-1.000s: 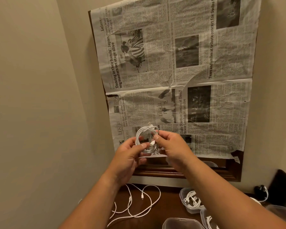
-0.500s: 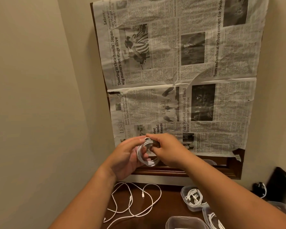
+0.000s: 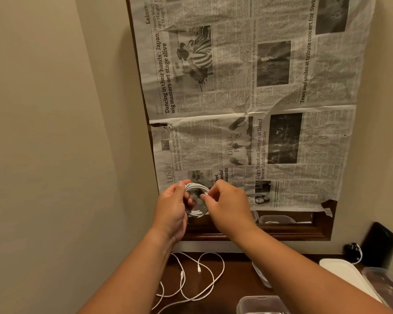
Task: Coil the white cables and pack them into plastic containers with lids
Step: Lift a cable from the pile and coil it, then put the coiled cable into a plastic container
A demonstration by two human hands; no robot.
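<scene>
Sliding the right hand (image 3: 227, 202) off the top of the coil (image 3: 196, 188) and back to its right rim since half a second ago, uncovering the loops again; keeping the left hand (image 3: 173, 207) much where it was.

Gripping the coil's left side with the left hand, thumb lying over the top of the loops and fingers curling through the middle, probably clamping the turns together against springing apart. Pinching the right rim between right thumb and forefinger, remaining fingers curling loosely round nothing; probably tucking in the tail end, though not showing the connector clearly enough for telling.

Holding the coil up in the air, in front of the lower edge of the newspaper (image 3: 259, 109) and well above the tabletop (image 3: 236, 279), likely for working both hands round it freely. Turning the ring's open face toward the camera, standing it on edge; looking a little taller than wide, long axis running nearly upright.

Leaving another cable (image 3: 199, 270) sprawling uncoiled on the tabletop below the left forearm, waiting its turn. Keeping an open container (image 3: 259, 302) at the near edge, under the right forearm, and a white lid (image 3: 343, 273) further right, both near for packing after finishing this coil.
</scene>
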